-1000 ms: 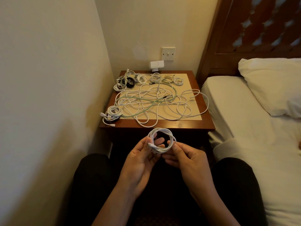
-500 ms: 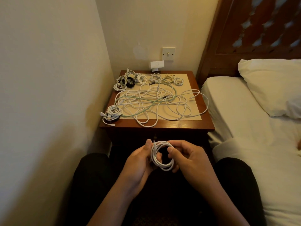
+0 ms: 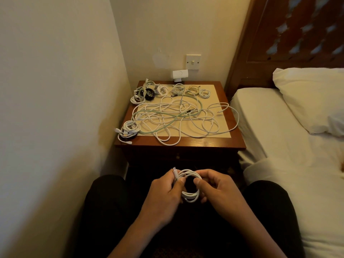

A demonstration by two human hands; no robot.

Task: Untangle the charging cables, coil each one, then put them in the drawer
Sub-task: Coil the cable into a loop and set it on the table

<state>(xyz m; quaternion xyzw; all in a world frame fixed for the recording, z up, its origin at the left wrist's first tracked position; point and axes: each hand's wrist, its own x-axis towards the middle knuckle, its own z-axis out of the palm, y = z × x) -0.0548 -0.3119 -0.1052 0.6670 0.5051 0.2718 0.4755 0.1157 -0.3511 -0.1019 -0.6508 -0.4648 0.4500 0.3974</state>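
the white coil (image 3: pixel 191 195) is over the person's lap, just near of the surface (image 3: pixel 186 144), with both hands on it. the left hand (image 3: pixel 163 194) pinches the left side of the loop between thumb and fingers. the plug end (image 3: pixel 175 169) pokes up past the fingertips. the right hand (image 3: pixel 217 190) has its fingers curled round the right side, thumb pressed on top.

what i'd worry about: that plug end looks loose, not tucked under a turn. if one hand lets go, the loops could spring apart. and one hand probably has to let go, since the drawer (image 3: pixel 178 157) under the surface looks shut. it's dark down there though, so i can't be sure.

second thing is the big tangle (image 3: pixel 176 116). a pale green cable (image 3: pixel 162 113) runs through the white ones, and loops reach the near and right edges of the surface. pull the wrong strand and you'd likely tighten a knot, or drag the done coils off. one bundle (image 3: pixel 129 129) sits right at the near-left corner, its ends hanging past the edge.

the surface is a wooden nightstand with a pale inset top. more small coils (image 3: pixel 178 89) line its far side, including a black one (image 3: pixel 149 94). it's wedged between a cream wall (image 3: pixel 55 90) on the left and a bed (image 3: pixel 270 127) with a white pillow (image 3: pixel 307 97) on the right. a wall switch (image 3: pixel 193 61) and a little white box (image 3: pixel 180 73) are at the far end. warm, dim light.
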